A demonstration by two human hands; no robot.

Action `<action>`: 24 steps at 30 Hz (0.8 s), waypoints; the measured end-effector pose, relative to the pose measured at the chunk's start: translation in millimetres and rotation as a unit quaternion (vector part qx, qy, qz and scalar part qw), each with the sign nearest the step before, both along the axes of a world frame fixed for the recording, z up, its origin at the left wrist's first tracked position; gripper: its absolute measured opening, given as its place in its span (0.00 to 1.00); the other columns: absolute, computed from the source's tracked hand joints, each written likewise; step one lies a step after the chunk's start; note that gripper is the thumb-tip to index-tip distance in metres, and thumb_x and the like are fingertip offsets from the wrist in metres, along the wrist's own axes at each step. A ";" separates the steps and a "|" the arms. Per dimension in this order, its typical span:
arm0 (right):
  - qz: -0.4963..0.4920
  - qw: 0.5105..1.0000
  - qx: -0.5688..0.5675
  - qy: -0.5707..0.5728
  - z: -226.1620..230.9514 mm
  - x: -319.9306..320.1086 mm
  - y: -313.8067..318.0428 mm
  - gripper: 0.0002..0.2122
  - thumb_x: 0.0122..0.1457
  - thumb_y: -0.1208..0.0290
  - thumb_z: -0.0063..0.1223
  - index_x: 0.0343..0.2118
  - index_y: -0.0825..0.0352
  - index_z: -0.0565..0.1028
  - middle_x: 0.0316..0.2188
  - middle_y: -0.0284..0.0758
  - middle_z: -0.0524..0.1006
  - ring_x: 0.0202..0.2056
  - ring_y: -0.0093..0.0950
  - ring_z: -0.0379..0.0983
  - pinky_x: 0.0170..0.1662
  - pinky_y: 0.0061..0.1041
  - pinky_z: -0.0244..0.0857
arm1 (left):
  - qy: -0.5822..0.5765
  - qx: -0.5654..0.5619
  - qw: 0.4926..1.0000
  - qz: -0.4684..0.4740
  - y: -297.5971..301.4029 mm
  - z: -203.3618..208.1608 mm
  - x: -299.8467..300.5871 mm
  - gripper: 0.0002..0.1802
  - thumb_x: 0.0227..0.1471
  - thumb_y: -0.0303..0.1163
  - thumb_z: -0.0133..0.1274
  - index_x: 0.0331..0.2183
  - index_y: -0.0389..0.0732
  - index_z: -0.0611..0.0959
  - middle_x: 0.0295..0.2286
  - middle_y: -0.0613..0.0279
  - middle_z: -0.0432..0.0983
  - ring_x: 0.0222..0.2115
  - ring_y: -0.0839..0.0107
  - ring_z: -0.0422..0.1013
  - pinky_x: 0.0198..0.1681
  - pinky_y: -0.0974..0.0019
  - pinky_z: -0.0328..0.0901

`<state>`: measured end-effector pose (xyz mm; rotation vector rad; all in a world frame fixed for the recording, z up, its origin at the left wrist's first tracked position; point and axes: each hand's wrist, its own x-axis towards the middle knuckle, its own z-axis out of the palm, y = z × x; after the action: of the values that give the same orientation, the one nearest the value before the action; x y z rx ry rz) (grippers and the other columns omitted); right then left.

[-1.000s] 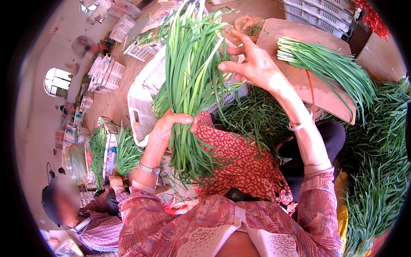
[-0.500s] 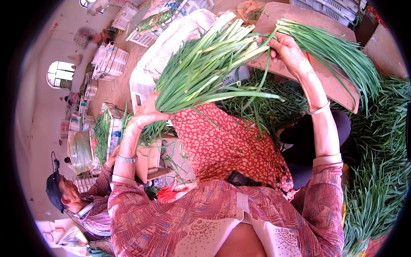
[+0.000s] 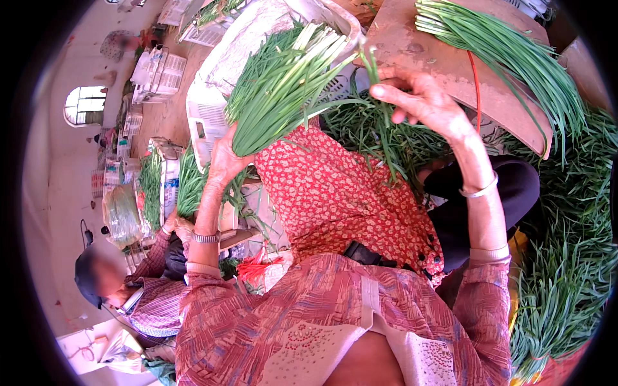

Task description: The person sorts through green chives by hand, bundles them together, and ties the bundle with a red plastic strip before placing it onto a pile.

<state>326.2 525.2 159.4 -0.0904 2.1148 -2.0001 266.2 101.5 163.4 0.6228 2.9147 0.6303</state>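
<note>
My left hand (image 3: pixel 226 159) is closed around the leafy end of a thick bunch of garlic chives (image 3: pixel 283 93). Their pale stems fan up and to the right over a white plastic crate (image 3: pixel 201 119). To the right of the bunch, my right hand (image 3: pixel 428 103) hangs with its fingers apart and holds nothing. A few loose chive leaves (image 3: pixel 371 67), blurred by motion, are in the air just left of its fingertips. Below it lies a tangle of loose chives (image 3: pixel 386 138) beside the red flowered apron (image 3: pixel 341 199).
A brown board (image 3: pixel 405 48) at the far right bears another chive bunch (image 3: pixel 496 51); a red cord (image 3: pixel 475 83) hangs at its edge. Heaped chives (image 3: pixel 573 206) fill the right side. At left, a co-worker (image 3: pixel 145 289) in a dark cap handles chives (image 3: pixel 190 183). Red ties (image 3: pixel 257 270) lie nearby.
My right hand has opened, come away from the bunch's stems and let loose leaves go. The left hand with the bunch has shifted slightly left. The co-worker's head has turned.
</note>
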 end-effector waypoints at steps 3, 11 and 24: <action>-0.036 0.996 -0.065 0.043 -22.1 -19.5 -46.2 0.35 0.50 0.46 0.65 0.53 0.70 0.71 0.39 0.35 0.79 0.31 0.22 0.75 0.34 0.22 0.72 | 0.002 -0.027 0.999 0.032 11.6 5.5 4.0 0.41 0.39 0.29 0.66 0.57 0.48 0.70 0.40 0.57 0.81 0.42 0.63 0.77 0.46 0.63 0.70; 0.005 0.997 -0.079 -0.011 -54.8 -41.1 -85.1 0.24 0.55 0.54 0.62 0.47 0.68 0.74 0.34 0.34 0.80 0.23 0.21 0.76 0.28 0.22 0.72 | 0.019 -0.086 0.994 0.067 24.8 11.9 11.9 0.39 0.38 0.27 0.66 0.54 0.48 0.72 0.38 0.58 0.82 0.40 0.66 0.79 0.44 0.63 0.72; -0.167 0.986 0.024 -0.001 -32.5 -3.3 29.9 0.20 0.60 0.48 0.55 0.36 0.64 0.80 0.23 0.23 0.71 0.18 0.11 0.60 0.20 0.13 0.55 | 0.024 -0.082 0.993 0.084 24.7 3.6 13.8 0.45 0.37 0.32 0.66 0.59 0.52 0.68 0.39 0.55 0.81 0.40 0.55 0.78 0.44 0.59 0.72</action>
<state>322.9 555.1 126.9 0.2929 2.3003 -2.1191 280.0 126.2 167.1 0.3824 3.0465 0.3910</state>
